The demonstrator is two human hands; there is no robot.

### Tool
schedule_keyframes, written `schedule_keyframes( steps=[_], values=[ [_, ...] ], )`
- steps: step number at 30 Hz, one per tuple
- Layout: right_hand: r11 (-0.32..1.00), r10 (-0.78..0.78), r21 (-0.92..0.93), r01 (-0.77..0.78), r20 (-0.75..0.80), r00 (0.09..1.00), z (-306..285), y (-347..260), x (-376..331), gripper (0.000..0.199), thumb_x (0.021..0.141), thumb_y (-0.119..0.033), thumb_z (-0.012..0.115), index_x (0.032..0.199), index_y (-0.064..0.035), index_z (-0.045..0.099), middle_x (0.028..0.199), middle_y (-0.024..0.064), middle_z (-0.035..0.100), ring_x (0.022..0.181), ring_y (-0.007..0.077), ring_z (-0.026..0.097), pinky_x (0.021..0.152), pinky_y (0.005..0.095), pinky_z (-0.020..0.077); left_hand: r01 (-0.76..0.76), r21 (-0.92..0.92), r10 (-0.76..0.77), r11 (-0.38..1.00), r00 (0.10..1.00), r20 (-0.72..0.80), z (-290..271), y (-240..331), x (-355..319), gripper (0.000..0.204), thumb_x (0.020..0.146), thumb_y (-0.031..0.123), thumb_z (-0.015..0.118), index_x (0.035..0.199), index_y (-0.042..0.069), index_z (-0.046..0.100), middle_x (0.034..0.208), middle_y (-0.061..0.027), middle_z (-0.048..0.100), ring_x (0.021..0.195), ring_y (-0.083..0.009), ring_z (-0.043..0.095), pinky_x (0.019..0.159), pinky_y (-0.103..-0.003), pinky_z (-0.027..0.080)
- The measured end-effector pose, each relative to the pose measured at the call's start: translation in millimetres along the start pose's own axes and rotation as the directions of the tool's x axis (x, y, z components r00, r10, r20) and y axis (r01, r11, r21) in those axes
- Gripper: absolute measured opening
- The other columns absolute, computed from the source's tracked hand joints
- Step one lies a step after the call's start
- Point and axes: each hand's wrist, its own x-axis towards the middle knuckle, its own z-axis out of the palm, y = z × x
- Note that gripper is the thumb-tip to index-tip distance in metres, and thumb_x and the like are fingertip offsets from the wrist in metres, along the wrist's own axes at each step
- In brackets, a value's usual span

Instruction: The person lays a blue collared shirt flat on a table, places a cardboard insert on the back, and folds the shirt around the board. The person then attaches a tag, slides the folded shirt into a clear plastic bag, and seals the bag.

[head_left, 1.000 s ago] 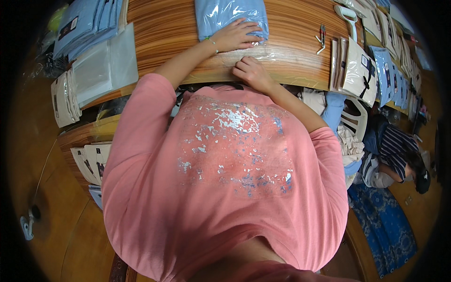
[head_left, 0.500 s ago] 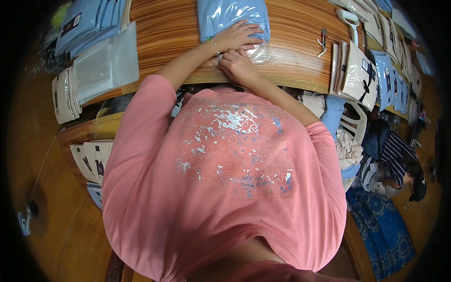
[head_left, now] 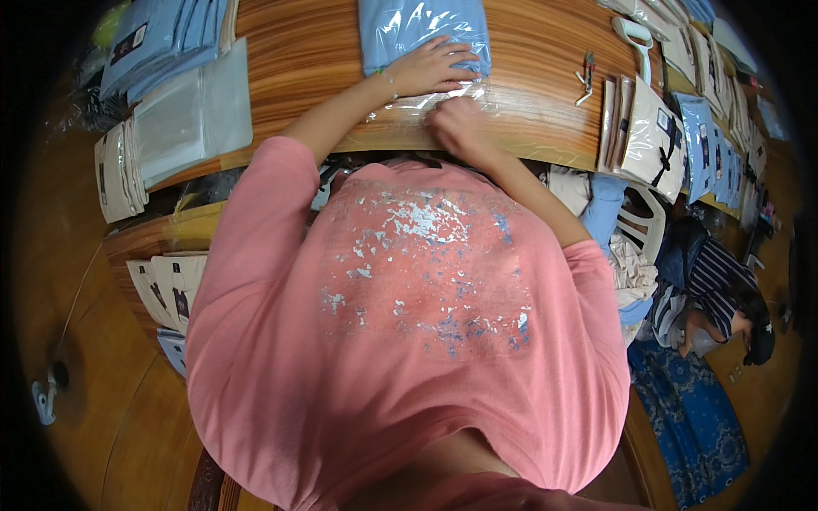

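A folded light-blue garment in a clear plastic bag (head_left: pixel 417 34) lies on the wooden table in front of me. My left hand (head_left: pixel 430 70) rests flat on its near right part, fingers stretched out and pointing right. The bag's clear flap (head_left: pixel 407 107) spreads below that hand toward the table's near edge. Over the flap's right part is my right hand (head_left: pixel 458 126), its fingers curled closed. What those fingers hold, if anything, is hidden.
Left on the table (head_left: pixel 298 60) are bagged blue garments (head_left: pixel 162 47) and clear empty bags (head_left: pixel 192 115). To the right lie small red-handled pliers (head_left: pixel 588 68), a white-handled tool (head_left: pixel 635 38) and packed beige garments (head_left: pixel 652 140). Another person (head_left: pixel 716 277) bends at the far right.
My right hand has moved to the right along the bag's flap, away from the left hand's fingers. The left hand stays in place on the bagged garment.
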Motion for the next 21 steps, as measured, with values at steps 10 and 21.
schedule_keyframes(
  steps=[10,21],
  values=[
    [0.988,0.136,-0.083,-0.133,0.023,0.990,0,34,-26,0.012,0.072,-0.010,0.060,0.084,-0.0070,0.059,0.081,0.0044,0.055,0.079,0.0217,0.052,0.072,0.0345,0.0398,-0.045,0.003,0.045,0.999,0.999,0.025,-9,4,6,0.040,0.085,0.043,0.051,0.123,0.032,0.051,0.132,-0.0023,0.041,0.125,-0.0209,0.034,0.104,-0.046,0.023],
    [0.988,0.024,-0.147,-0.036,-0.080,0.997,-3,22,-34,0.013,0.069,-0.010,0.054,0.082,-0.0057,0.054,0.077,0.0052,0.051,0.078,0.0222,0.051,0.071,0.0344,0.0425,-0.023,0.029,0.022,0.999,0.999,0.050,-10,4,5,0.042,0.083,0.050,0.049,0.122,0.034,0.052,0.132,-0.0026,0.041,0.126,-0.0210,0.034,0.105,-0.047,0.021]
  ],
)
